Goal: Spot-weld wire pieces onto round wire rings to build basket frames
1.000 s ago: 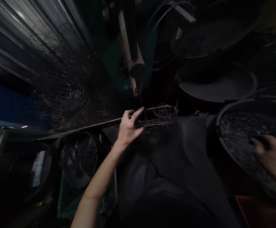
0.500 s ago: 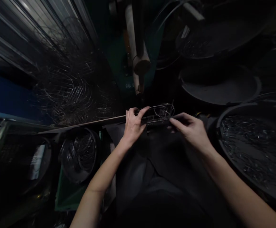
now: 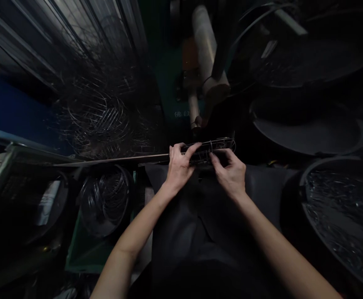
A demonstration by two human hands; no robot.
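Observation:
A small frame of bent metal wire [image 3: 211, 145] lies lengthwise in front of me, below the machine's electrode arm. Its left end is gripped by my left hand [image 3: 181, 166], thumb and fingers closed round the wires. My right hand [image 3: 229, 168] is at the frame's near right side, thumb and fingertips pinched together against the wires. Whether a separate small piece sits in that pinch is too dark to tell. The frame's right end with its curved wire shows beyond the right fingers.
A machine with thick round arms [image 3: 211, 58] stands ahead. Wire rings [image 3: 103, 118] heap up at the left. A black basin [image 3: 127, 199] with wire rings sits in a green crate [image 3: 84, 253]. At the right are a tub of small metal pieces [image 3: 306, 182] and a shallow pan [image 3: 312, 133].
My right hand has moved left along the wire frame, from its right end to near its middle. The left hand keeps its hold. The view has shifted a little.

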